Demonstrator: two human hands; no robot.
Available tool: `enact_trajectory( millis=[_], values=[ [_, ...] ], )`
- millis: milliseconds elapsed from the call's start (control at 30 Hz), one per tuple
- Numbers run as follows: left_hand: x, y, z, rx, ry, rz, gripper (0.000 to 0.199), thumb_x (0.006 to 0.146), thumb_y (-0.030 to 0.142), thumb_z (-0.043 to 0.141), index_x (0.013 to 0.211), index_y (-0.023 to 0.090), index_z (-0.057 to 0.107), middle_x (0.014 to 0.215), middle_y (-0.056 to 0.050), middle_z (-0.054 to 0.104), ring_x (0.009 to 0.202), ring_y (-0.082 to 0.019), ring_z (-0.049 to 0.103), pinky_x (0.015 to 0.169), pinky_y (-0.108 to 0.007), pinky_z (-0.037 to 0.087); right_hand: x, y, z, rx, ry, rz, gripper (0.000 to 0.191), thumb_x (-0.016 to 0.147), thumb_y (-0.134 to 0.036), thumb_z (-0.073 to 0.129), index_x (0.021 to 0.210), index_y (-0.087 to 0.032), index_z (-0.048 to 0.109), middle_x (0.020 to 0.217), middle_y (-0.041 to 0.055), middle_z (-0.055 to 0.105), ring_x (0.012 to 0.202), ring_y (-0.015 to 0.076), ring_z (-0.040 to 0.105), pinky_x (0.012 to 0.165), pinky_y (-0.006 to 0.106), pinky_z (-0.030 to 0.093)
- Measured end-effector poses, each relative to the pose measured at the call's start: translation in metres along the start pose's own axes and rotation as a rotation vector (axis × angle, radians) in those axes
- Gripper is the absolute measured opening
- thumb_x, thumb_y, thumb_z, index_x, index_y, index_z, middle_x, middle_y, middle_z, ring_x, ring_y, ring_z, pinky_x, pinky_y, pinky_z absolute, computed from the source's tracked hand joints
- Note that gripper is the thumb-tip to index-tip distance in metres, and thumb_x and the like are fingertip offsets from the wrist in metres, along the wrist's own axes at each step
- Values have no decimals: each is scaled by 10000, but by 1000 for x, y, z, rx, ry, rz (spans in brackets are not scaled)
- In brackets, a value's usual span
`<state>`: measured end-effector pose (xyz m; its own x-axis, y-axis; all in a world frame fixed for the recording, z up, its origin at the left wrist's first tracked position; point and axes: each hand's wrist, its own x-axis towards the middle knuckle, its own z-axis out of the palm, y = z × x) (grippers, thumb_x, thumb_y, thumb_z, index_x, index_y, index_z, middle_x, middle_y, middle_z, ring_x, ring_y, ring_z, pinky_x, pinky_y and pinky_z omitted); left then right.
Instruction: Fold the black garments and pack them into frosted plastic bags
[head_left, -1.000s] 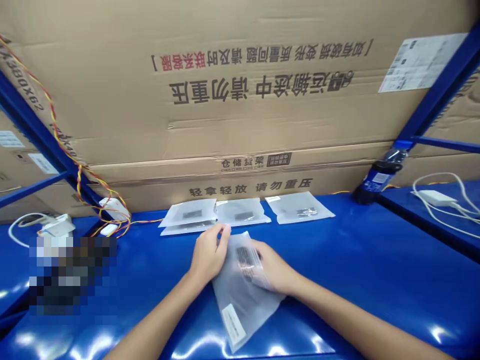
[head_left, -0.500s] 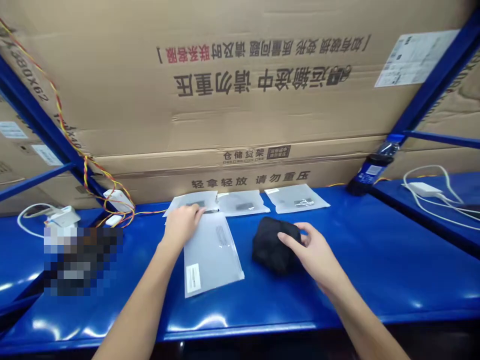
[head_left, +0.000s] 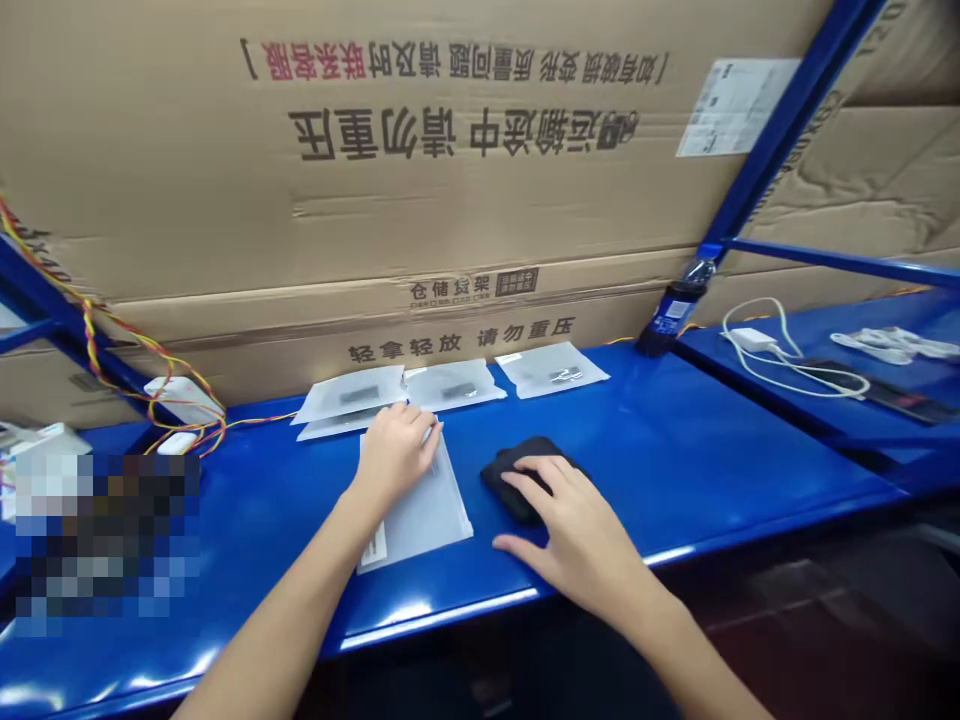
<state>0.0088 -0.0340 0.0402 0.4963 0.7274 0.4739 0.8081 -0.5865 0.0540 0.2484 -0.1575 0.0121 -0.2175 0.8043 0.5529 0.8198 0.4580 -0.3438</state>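
Note:
On the blue shelf [head_left: 637,450] lies a frosted plastic bag [head_left: 427,510] with a white label at its lower left. My left hand [head_left: 397,450] is over the bag's upper part with its fingers curled together; what they grip, if anything, is hidden. To the right, a black folded item [head_left: 517,480], soft-looking, lies on the shelf. My right hand [head_left: 559,520] rests on its right side with fingers spread and the thumb apart, near the front edge.
Frosted bags [head_left: 454,384] with small dark items line the back, before a large cardboard box [head_left: 450,220]. A dark bottle [head_left: 671,310] stands back right. Chargers [head_left: 184,400] and twisted wires are at left; white cables [head_left: 892,345] lie at right.
The view has turned right. My left hand has moved from the back bags onto the nearer labelled bag. The black item lies flatter, and my right hand has opened over it.

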Motion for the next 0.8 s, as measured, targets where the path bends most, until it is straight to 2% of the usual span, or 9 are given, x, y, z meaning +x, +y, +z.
enact_trajectory(
  millis=[67, 200, 300, 367, 467, 567, 633, 700, 800],
  values=[
    [0, 1, 2, -29, 5, 33, 271, 1019, 278, 525, 819, 221, 699, 773, -74, 708, 822, -263, 636, 785, -369, 459, -1, -3, 7, 75, 39, 32, 177, 995, -329, 653, 1119, -262, 760, 1105, 107, 754, 1059, 321, 689, 946, 501, 578],
    [0, -1, 2, -52, 31, 39, 297, 1038, 293, 493, 854, 218, 713, 787, -74, 715, 815, -257, 632, 776, -360, 456, 7, 3, 0, 243, 340, 249, 215, 1018, -408, 633, 1046, -272, 797, 1011, 89, 762, 960, 280, 710, 893, 439, 591],
    [-1, 0, 2, -69, 37, 39, 295, 1042, 304, 494, 882, 212, 724, 811, -78, 725, 811, -255, 635, 774, -358, 459, 14, 32, -17, 213, 588, 463, 309, 976, -495, 650, 1012, -227, 798, 986, 104, 766, 849, 261, 702, 769, 400, 576],
    [-1, 2, 3, -87, 22, 55, 282, 1034, 293, 508, 868, 213, 722, 792, -67, 726, 792, -246, 635, 769, -353, 465, 12, 62, -27, 156, 639, 592, 375, 936, -546, 649, 961, -198, 785, 936, 110, 766, 788, 252, 686, 718, 385, 558],
    [-1, 3, 4, -115, 1, 82, 264, 1020, 276, 528, 847, 216, 717, 767, -56, 726, 779, -238, 641, 770, -348, 480, -3, 106, -35, -8, 456, 735, 417, 899, -582, 604, 894, -195, 760, 840, 117, 749, 733, 276, 663, 743, 445, 542],
    [-1, 2, 4, -138, -7, 89, 262, 1020, 279, 530, 847, 217, 717, 768, -56, 728, 776, -235, 646, 771, -348, 491, -20, 125, -36, -166, 377, 660, 456, 950, -579, 508, 945, -191, 748, 922, 165, 746, 841, 340, 669, 810, 523, 532],
    [-1, 4, 2, -151, -9, 88, 283, 1030, 289, 516, 847, 216, 719, 771, -59, 729, 778, -237, 648, 778, -354, 499, -27, 121, -33, -136, 390, 501, 464, 982, -582, 509, 1087, -193, 739, 1071, 176, 751, 999, 357, 675, 890, 525, 537],
    [-1, 14, 1, -161, -7, 90, 300, 1045, 310, 502, 872, 214, 727, 809, -68, 742, 805, -242, 655, 801, -365, 511, -27, 111, -28, -90, 320, 349, 503, 968, -615, 580, 1218, -199, 710, 1178, 165, 745, 1106, 362, 665, 956, 522, 533],
    [-2, 44, 1, -220, -25, 88, 278, 1060, 366, 517, 1018, 218, 748, 967, -86, 775, 925, -259, 682, 876, -388, 529, -20, 92, -17, -99, 179, 245, 481, 969, -602, 621, 1200, -194, 726, 1138, 159, 757, 1073, 377, 674, 965, 547, 533]
  ],
)
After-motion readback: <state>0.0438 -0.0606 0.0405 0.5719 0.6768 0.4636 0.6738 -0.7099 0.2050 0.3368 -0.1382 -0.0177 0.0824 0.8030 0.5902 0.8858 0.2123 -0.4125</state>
